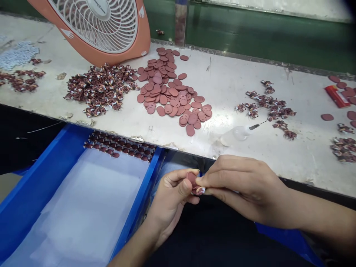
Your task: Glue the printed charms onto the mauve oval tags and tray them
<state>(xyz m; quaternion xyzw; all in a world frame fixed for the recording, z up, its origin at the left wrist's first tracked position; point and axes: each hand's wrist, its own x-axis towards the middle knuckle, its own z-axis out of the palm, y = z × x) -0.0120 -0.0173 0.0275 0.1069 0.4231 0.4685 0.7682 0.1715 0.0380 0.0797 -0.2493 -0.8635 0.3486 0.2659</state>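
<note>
My left hand (174, 196) pinches a small reddish-brown oval piece (191, 178) between thumb and fingers, just below the table's front edge. My right hand (239, 187) meets it from the right, fingers closed on a small brown-and-white figure part (198, 191) pressed against the oval. A heap of the same oval pieces (172, 92) lies on the white table (222, 85). Left of that heap lies a pile of small brown figures (100, 89), and a smaller scatter of figures (267, 107) lies at the right.
A blue tray (41, 174) lined with white sheet sits at lower left, with rows of finished pieces (119, 146) along its far end. An orange fan (102, 26) stands at the back. A clear glue bottle with needle tip (239, 132) lies near the table edge. A red tube (336, 96) lies far right.
</note>
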